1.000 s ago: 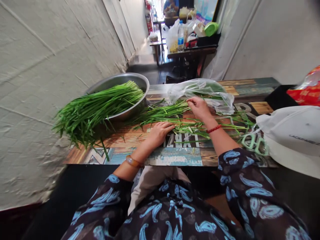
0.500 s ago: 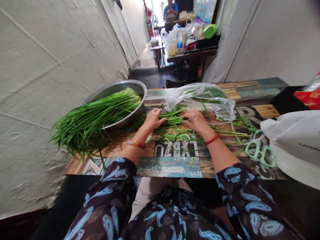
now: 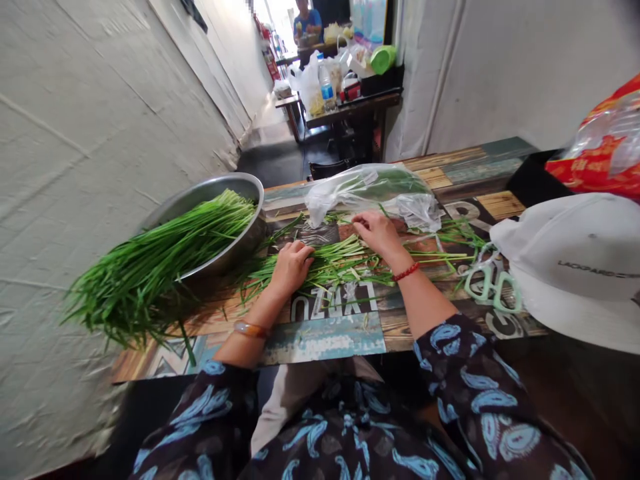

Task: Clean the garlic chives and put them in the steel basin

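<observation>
A loose bunch of long green garlic chives (image 3: pixel 333 257) lies across the wooden table in front of me. My left hand (image 3: pixel 293 267) is closed over this bunch, its fingers curled around the green stalks. Above the pale stem ends, my right hand (image 3: pixel 376 232) has its thumb and fingers drawn together; anything between them is too small to make out. Just behind it rests a clear plastic bag (image 3: pixel 367 187) with more greens inside. To the left, a steel basin (image 3: pixel 257 230) holds a big bundle of chives (image 3: pixel 170 247) whose leaves hang over the rim.
A white cap (image 3: pixel 585 260) and pale green scissors (image 3: pixel 493 290) lie on the right side of the table (image 3: pixel 335 337). Behind the cap is a red plastic package (image 3: pixel 595 153). A white wall (image 3: pixel 75 147) runs along the left. Farther back, a person (image 3: pixel 307 23) sits behind another table.
My left hand has moved left and nearer to me along the chives. My right hand has shifted away from the bunch toward the plastic bag. The view has turned slightly right.
</observation>
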The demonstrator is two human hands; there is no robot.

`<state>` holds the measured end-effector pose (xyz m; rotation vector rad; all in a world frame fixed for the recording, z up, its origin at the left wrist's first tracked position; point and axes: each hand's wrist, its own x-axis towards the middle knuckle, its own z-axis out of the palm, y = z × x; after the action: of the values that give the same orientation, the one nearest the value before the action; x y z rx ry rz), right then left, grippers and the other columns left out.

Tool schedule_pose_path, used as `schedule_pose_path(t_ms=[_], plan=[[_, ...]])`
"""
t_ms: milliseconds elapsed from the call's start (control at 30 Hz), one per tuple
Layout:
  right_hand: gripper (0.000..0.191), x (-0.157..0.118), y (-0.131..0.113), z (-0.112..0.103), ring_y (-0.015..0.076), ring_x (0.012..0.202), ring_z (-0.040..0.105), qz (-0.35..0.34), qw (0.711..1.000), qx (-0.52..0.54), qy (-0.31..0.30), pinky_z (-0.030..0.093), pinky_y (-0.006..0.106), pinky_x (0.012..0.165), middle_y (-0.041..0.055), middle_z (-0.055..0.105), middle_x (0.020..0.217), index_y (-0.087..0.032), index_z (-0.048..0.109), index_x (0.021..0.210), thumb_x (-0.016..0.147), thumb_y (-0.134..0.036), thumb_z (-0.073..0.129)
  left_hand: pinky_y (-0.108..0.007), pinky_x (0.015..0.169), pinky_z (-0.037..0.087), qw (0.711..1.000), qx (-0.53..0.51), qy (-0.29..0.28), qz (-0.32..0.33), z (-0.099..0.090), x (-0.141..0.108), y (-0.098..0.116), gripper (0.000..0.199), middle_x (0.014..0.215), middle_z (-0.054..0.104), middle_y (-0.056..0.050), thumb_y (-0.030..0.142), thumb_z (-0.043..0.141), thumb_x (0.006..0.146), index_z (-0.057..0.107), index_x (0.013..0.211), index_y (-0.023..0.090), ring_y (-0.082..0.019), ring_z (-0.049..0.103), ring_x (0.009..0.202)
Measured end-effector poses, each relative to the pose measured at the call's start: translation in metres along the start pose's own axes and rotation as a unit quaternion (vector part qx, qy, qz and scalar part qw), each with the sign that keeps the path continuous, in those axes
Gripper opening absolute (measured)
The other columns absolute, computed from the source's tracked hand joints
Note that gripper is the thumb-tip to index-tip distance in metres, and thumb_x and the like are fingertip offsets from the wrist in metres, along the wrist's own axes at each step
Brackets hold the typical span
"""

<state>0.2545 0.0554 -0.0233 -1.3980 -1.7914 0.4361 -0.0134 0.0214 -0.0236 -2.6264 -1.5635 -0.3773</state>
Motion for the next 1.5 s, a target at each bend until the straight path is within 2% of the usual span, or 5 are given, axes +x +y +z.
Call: schedule_pose_path(t_ms=[267, 500, 967, 1267, 1500], plan=[[0.022, 0.0, 0.007, -0.005, 0.0181, 0.079, 0.068, -0.009, 0.988, 0.117, -0.097, 0.051, 0.03, 0.075, 0.0044, 0.079, 0.094, -0.019, 0.079, 0.097, 0.089, -0.029, 0.061, -0.043, 0.095, 0.046, 0.993, 0.002, 0.009, -0.115, 0.001, 0.011, 0.026, 0.024, 0.113, 0.065, -0.012, 0.013, 0.056, 0.085, 0.062, 0.108, 0.018, -0.03, 0.057, 0.111], [0.022, -0.004, 0.01, 0.001, 0.0219, 0.089, 0.068, -0.058, 0.993, 0.033, -0.099, 0.051, 0.035, 0.085, 0.009, 0.077, 0.099, -0.019, 0.079, 0.101, 0.083, -0.024, 0.068, -0.046, 0.094, 0.046, 0.985, 0.002, -0.011, -0.173, -0.002, 0.024, 0.029, 0.027, 0.12, 0.065, -0.013, 0.017, 0.058, 0.086, 0.06, 0.113, 0.019, -0.033, 0.058, 0.114], [0.026, -0.009, -0.004, -0.003, 0.0221, 0.085, 0.067, -0.039, 0.999, -0.011, -0.017, 0.051, 0.034, 0.082, 0.0082, 0.075, 0.09, -0.02, 0.077, 0.087, 0.09, -0.034, 0.055, -0.044, 0.102, 0.045, 0.972, -0.158, 0.147, -0.095, 0.006, 0.007, 0.018, 0.03, 0.122, 0.067, -0.01, 0.021, 0.06, 0.089, 0.067, 0.117, 0.019, -0.027, 0.058, 0.114], [0.012, -0.019, -0.012, -0.014, 0.0245, 0.092, 0.066, -0.094, 0.961, -0.186, -0.183, 0.047, 0.037, 0.086, 0.006, 0.074, 0.091, -0.024, 0.075, 0.085, 0.086, -0.031, 0.065, -0.041, 0.092, 0.048, 0.961, -0.188, 0.194, -0.061, 0.006, 0.009, 0.028, 0.019, 0.106, 0.07, -0.01, 0.02, 0.057, 0.092, 0.07, 0.106, 0.018, -0.025, 0.059, 0.1], [0.029, -0.016, -0.016, -0.007, 0.023, 0.085, 0.069, -0.063, 0.991, 0.007, -0.12, 0.051, 0.034, 0.08, 0.0072, 0.076, 0.09, -0.021, 0.077, 0.092, 0.093, -0.04, 0.055, -0.038, 0.095, 0.046, 0.953, -0.201, 0.216, -0.068, 0.001, 0.008, 0.034, 0.021, 0.11, 0.07, -0.009, 0.021, 0.053, 0.095, 0.07, 0.108, 0.02, -0.023, 0.059, 0.103]])
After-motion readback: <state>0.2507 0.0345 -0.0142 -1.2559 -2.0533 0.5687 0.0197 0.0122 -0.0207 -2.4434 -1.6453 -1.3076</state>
